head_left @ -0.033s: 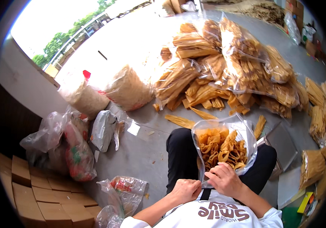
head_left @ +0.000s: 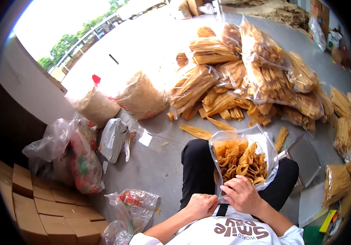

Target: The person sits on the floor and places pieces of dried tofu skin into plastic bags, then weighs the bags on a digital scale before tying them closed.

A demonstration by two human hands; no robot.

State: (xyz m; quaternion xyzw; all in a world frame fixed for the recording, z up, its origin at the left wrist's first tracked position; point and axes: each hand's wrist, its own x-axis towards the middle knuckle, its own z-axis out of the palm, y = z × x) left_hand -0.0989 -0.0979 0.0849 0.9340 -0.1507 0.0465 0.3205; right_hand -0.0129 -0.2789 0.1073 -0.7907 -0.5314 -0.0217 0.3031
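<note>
A clear plastic bag [head_left: 270,143] stands between my knees with its mouth wide. Curled amber-brown dried strips [head_left: 234,160] fill it, looking like dried bean curd skin. My left hand [head_left: 202,205] is closed at the bag's near left edge, pinching the plastic. My right hand [head_left: 244,194] lies at the near rim, fingers bent and thumb against the plastic, gripping it just below the strips. The fingertips of my left hand are partly hidden.
Bagged bundles of brown strips [head_left: 261,69] are piled ahead, with loose strips [head_left: 196,131] before them. Full sacks [head_left: 140,96] stand at the left. Nearer are crumpled plastic bags [head_left: 136,206] and cardboard boxes [head_left: 48,208]. A metal box [head_left: 304,157] sits by my right knee.
The view has shifted very slightly. Both hands keep their places at the bag's near edge.
</note>
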